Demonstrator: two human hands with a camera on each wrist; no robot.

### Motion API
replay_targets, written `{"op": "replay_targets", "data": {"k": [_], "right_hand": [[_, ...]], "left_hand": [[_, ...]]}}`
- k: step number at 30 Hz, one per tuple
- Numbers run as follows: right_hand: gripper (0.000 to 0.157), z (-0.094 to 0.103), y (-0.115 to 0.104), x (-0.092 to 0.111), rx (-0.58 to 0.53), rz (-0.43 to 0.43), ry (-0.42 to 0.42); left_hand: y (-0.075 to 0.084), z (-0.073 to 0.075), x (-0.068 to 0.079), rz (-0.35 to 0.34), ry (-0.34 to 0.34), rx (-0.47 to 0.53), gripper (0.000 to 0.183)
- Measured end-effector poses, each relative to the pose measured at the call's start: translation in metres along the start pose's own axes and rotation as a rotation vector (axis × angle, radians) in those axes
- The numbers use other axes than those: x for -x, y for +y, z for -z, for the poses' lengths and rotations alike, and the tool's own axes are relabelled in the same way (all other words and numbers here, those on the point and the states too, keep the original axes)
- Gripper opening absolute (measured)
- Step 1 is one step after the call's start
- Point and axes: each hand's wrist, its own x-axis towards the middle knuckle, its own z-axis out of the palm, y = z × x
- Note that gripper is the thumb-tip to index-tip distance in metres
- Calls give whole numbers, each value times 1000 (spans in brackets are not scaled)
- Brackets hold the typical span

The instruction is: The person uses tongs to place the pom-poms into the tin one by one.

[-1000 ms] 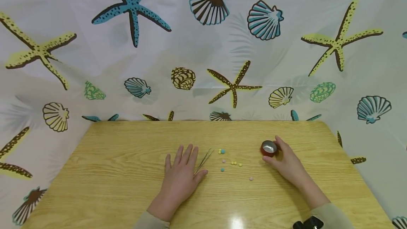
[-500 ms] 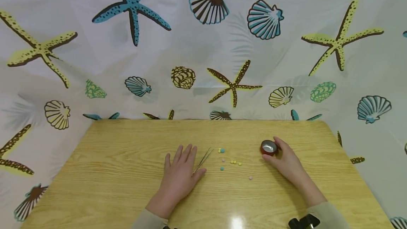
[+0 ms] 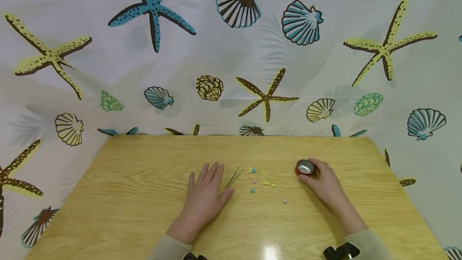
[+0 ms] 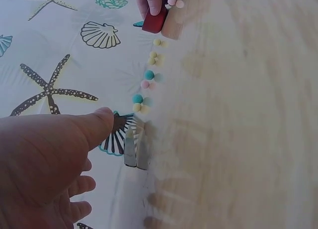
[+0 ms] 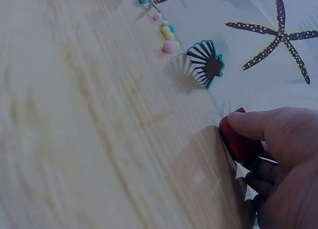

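Note:
My left hand (image 3: 203, 196) lies on the table with its fingers straight and slightly spread. Between its index finger and thumb lie metal tweezers (image 3: 234, 177), with their lower end near the thumb; the left wrist view shows the tweezers (image 4: 130, 149) beyond the thumb tip. My right hand (image 3: 328, 185) grips a small round red tin (image 3: 304, 167) with a silvery inside, standing on the table. In the right wrist view the thumb presses on the side of the red tin (image 5: 241, 139). Small balls lie between the hands: yellow ones (image 3: 266, 183), teal (image 3: 252, 191) and pink (image 3: 285, 201).
The wooden table (image 3: 137, 171) ends at the back against a white cloth (image 3: 223, 51) printed with starfish and shells. A yellow ball and a teal ball (image 3: 254, 170) sit together right of the tweezers' upper end.
The fingers of my right hand have closed in around the red tin. My left hand has stayed nearly still. The tweezers and balls lie as before.

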Motion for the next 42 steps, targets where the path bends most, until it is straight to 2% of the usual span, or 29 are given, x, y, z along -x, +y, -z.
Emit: {"op": "replay_targets", "data": {"k": [10, 17, 21, 27, 33, 42], "right_hand": [[72, -2, 2, 6, -77, -6, -17], [73, -2, 5, 9, -81, -17, -38], [72, -2, 5, 9, -80, 0, -40], [72, -4, 3, 9, -99, 18, -59], [75, -6, 0, 11, -111, 37, -98], [74, -8, 1, 11, -58, 77, -112]], "left_hand": [[3, -6, -4, -14, 17, 62, 76], [5, -12, -5, -29, 61, 82, 72], [6, -13, -7, -12, 86, 86, 67], [8, -14, -9, 32, 72, 88, 61], [8, -14, -10, 42, 62, 91, 54], [7, -16, -11, 42, 77, 77, 39]]}}
